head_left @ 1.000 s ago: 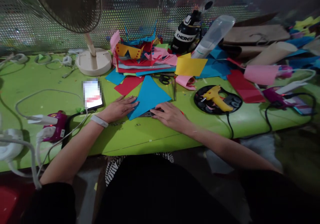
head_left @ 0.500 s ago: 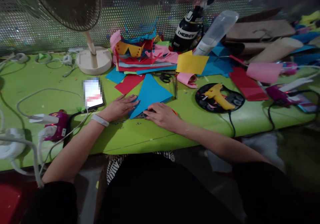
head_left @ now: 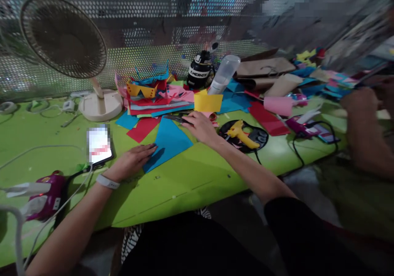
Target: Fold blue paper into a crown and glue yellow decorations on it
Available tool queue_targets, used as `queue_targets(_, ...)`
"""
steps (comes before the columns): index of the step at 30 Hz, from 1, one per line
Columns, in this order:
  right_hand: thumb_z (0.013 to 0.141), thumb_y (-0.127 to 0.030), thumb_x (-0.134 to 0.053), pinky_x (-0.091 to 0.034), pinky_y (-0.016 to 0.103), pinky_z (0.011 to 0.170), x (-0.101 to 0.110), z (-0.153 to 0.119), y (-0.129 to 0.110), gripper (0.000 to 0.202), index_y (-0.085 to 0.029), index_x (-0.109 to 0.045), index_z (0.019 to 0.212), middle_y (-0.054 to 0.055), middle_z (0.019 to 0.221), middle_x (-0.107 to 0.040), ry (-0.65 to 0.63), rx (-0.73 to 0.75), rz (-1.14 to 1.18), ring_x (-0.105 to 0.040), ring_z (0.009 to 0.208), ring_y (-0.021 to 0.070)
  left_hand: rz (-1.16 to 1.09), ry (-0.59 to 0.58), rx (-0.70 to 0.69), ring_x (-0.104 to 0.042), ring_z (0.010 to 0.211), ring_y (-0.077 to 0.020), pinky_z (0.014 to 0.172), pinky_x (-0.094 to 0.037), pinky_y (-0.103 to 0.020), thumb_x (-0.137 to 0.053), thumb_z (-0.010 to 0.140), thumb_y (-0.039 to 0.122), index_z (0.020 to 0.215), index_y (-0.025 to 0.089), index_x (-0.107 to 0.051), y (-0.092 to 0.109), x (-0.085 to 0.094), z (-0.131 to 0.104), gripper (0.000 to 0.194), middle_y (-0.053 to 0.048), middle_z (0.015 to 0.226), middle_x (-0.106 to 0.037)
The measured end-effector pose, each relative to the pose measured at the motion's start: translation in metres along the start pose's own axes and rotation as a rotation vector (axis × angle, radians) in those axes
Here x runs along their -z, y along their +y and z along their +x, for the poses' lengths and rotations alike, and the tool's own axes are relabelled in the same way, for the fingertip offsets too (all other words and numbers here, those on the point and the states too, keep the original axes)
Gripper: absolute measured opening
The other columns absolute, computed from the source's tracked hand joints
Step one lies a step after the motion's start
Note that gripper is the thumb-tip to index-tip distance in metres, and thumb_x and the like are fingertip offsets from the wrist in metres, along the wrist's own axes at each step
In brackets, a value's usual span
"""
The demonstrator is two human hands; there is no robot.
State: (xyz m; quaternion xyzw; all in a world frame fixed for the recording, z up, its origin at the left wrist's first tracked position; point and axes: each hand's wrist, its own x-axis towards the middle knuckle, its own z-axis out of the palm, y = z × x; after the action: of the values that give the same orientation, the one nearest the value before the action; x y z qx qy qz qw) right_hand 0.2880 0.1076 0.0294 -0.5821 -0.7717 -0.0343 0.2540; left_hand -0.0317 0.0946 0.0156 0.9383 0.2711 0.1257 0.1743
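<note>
Blue paper sheet (head_left: 172, 142), three-cornered by its look, lies on the green table (head_left: 172, 202); the left hand (head_left: 135, 161) is spread flat over its left edge, covering it. By the sheet's far tip, the right hand (head_left: 200, 126) meets a dark tool (head_left: 175, 118), its fingers hiding so much that I can't tell what it is or whether it's gripped. A yellow hot glue gun (head_left: 241, 133) sits right of the sheet; well past that side, another person's arm (head_left: 365, 144) is cut off, blurred.
</note>
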Motion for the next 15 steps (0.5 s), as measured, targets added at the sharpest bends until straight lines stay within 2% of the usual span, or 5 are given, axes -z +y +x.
queue_targets(3,0.096,-0.032,-0.053,-0.045,0.038,0.084,-0.007,0.02,0.006,0.027,-0.019,-0.072,0.11,0.012,0.106,-0.064,-0.084,-0.117,-0.097,-0.056,0.103,0.0276,0.053,0.098,0.107,-0.054,0.129,-0.0276,0.109,-0.043,-0.046,-0.054,0.093,0.052,0.147,0.025,-0.043,0.005,0.001,-0.001,0.062,-0.01,0.147,-0.05)
queue_targets(6,0.097,-0.034,-0.05,-0.044,0.036,0.082,-0.009,0.026,0.002,0.028,-0.02,-0.071,0.11,0.012,0.11,-0.064,-0.128,-0.167,-0.151,-0.056,0.104,0.0271,0.068,0.138,0.209,-0.056,0.123,-0.0319,0.105,-0.046,-0.048,-0.063,0.083,0.06,0.143,0.022,-0.048,0.006,0.001,0.0,0.073,-0.014,0.138,-0.056)
queue_targets(12,0.096,-0.032,-0.052,-0.044,0.038,0.082,-0.01,0.031,0.005,0.028,-0.018,-0.07,0.113,0.016,0.109,-0.064,-0.115,-0.252,-0.225,-0.056,0.103,0.0296,-0.141,0.116,0.261,-0.062,0.11,-0.0274,0.098,-0.05,-0.042,-0.063,0.086,0.047,0.137,0.021,-0.056,0.006,0.003,0.002,0.057,-0.011,0.123,-0.064)
queue_targets(15,0.094,-0.036,-0.055,-0.043,0.042,0.091,-0.014,0.031,0.001,0.035,-0.018,-0.067,0.121,0.017,0.117,-0.063,-0.063,-0.185,-0.13,-0.055,0.11,0.0312,-0.277,0.169,0.269,-0.064,0.104,-0.0241,0.094,-0.052,-0.039,-0.061,0.088,0.04,0.137,0.024,-0.055,0.004,0.003,0.001,0.052,-0.008,0.115,-0.067)
